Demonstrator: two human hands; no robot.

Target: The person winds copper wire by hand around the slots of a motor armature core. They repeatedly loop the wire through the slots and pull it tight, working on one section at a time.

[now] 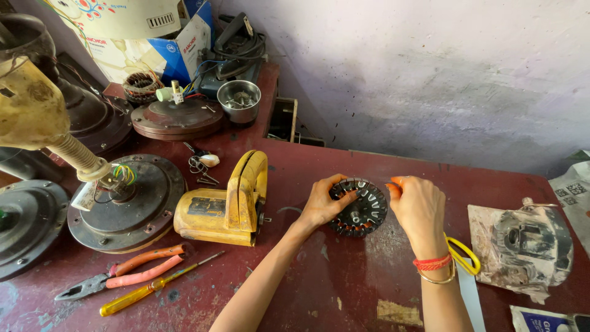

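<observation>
Head view: red table (pixel 344 289), paint chipping, running open and bare along the near edge between the two forearms. Near left, orange-handled pliers (pixel 117 276) and a yellow screwdriver (pixel 147 290) are lying side by side, angled, apart from the hands. Near right, yellow-handled scissors (pixel 464 255) are showing just behind the right wrist; a grimy metal housing (pixel 528 243) is sitting on dirty paper toward the right edge.

Mid table, the stator (pixel 359 209), a dark, round, slotted steel disc, is being held tilted up between both hands. Left hand (pixel 321 201) is gripping its left rim, thumb lying across the face, fingers curled behind. Right hand (pixel 419 206) is closing at the right rim, fingertips pinching together; whether they are pinching a wire or the rim, cannot tell.

Just left, a yellow power tool (pixel 224 209) is lying on its side, a narrow gap separating it from the left hand. Farther left, round rusty motor covers (pixel 126 203) are crowding the table. Far back, a steel bowl (pixel 239 101) and boxes are standing against the rough whitish wall (pixel 430 74).
</observation>
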